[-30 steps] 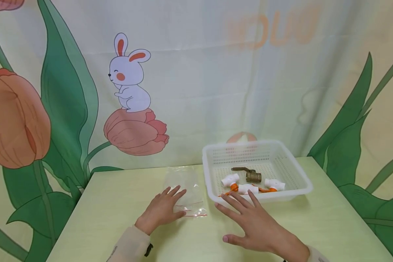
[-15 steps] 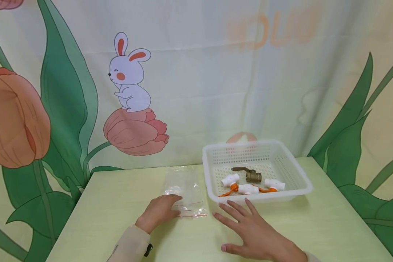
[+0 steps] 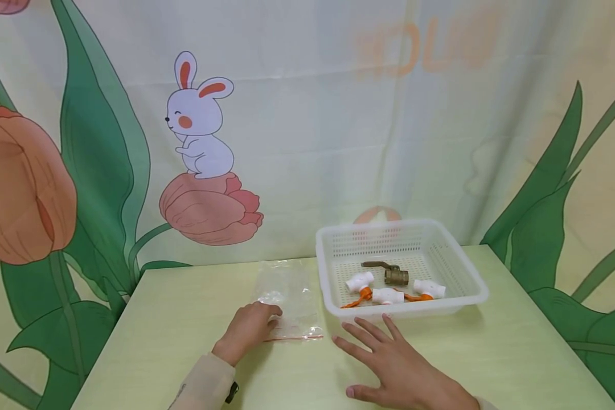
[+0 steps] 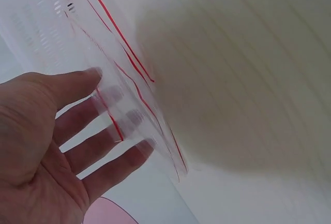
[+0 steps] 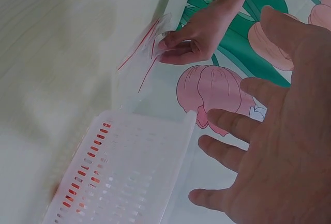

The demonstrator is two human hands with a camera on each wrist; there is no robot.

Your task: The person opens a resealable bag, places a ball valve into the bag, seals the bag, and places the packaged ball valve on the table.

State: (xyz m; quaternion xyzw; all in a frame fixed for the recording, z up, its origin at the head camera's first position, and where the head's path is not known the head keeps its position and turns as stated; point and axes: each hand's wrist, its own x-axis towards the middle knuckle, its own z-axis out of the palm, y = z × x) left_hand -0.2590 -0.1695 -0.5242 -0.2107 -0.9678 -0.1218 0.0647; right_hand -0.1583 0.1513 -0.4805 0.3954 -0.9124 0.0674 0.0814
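Note:
In the head view my left hand is at the left edge of a small stack of clear zip bags lying on the table. The left wrist view has its thumb and fingers pinching the edge of one clear zip bag, lifted slightly apart from the others, whose red seal lines fan out beside it. My right hand is held with fingers spread and nothing in it, in front of the white plastic basket. Seen from the right wrist, the palm faces the basket's side.
Inside the basket are three white ball valves with orange handles and a brass ball valve with a brown lever. The pale green table ends against a printed curtain with tulips and a rabbit.
My left fingers have drawn together from a spread pose and gripped a bag's left edge, shifting it slightly. My right hand has barely moved, a little down and to the left.

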